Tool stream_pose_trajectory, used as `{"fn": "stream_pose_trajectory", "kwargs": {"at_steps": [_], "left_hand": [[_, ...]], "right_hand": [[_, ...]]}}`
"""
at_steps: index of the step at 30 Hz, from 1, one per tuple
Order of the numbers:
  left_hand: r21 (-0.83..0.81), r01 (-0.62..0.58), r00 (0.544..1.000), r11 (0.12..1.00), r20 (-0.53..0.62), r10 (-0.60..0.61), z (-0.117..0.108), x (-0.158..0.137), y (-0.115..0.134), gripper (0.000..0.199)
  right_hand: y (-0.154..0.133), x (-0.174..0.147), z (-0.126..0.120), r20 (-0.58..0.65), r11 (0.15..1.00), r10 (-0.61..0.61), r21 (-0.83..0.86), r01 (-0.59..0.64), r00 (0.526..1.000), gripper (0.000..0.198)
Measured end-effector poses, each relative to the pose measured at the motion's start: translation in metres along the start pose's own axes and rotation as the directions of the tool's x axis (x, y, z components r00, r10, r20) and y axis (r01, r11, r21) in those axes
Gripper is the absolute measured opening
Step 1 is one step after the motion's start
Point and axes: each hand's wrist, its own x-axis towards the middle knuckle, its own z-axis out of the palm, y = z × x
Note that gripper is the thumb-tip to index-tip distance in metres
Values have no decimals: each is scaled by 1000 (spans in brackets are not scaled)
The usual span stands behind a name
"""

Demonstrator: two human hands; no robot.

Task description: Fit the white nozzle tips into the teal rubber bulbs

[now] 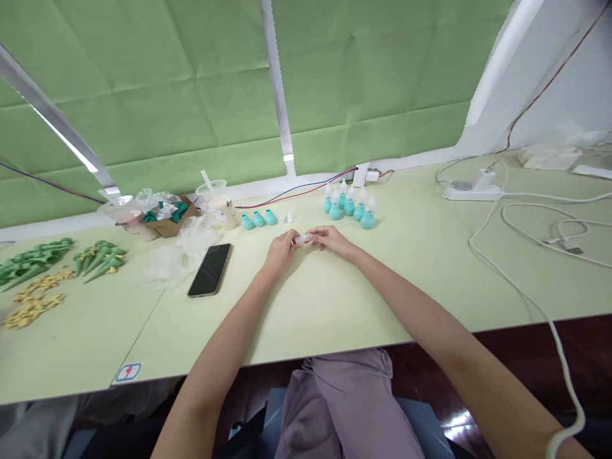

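Between my hands, just above the table, is a small whitish translucent piece, too small to name surely. My left hand pinches its left end and my right hand pinches its right end. Behind my left hand stand three small turquoise vase-shaped pieces in a row. Next to them lie a few small white pieces. Beyond my right hand is a cluster of several turquoise vase-shaped pieces topped with pointed white tips.
A phone lies left of my arms, beside a crumpled plastic bag. Drink cups and a cardboard box stand behind. Green cone-shaped pieces and yellow pieces lie far left. A power strip and white cables spread right.
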Motion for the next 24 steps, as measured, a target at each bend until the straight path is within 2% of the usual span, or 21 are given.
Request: {"fn": "stream_pose_trajectory", "kwargs": {"at_steps": [6,8,9,11,13,14,15,18,21,24], "left_hand": [[-87,4,1000,996,9,-3,-6,-1,-1,28],[-107,24,999,994,-40,-28,-9,3,-15,32],[-104,46,993,993,-103,-57,-11,6,-25,33],[-85,140,948,986,-277,-159,-17,13,-53,34],[-88,291,863,953,-405,-301,-24,22,-83,33],[-79,354,830,932,-433,-352,-28,27,-98,33],[-61,406,806,912,-446,-389,-31,31,-111,34],[-37,484,777,874,-442,-449,-36,42,-140,42],[-102,569,723,816,-411,-555,-35,49,-153,45],[-168,603,699,780,-360,-618,-31,50,-159,31]], "right_hand": [[-4,0,1,-27,997,20,70,-18,999,30],[-4,0,1,-47,996,33,90,-29,998,28],[-4,0,1,-60,995,43,96,-37,997,27],[-3,0,2,-83,993,58,103,-50,995,27],[-2,2,2,-85,993,55,106,-46,995,27],[-1,2,2,-78,993,47,107,-39,996,28],[-1,3,2,-69,994,41,109,-33,997,28],[0,3,3,-56,994,43,105,-37,998,29],[-1,3,4,-57,994,51,95,-45,997,29],[-2,3,5,-58,995,53,88,-47,997,28]]}}
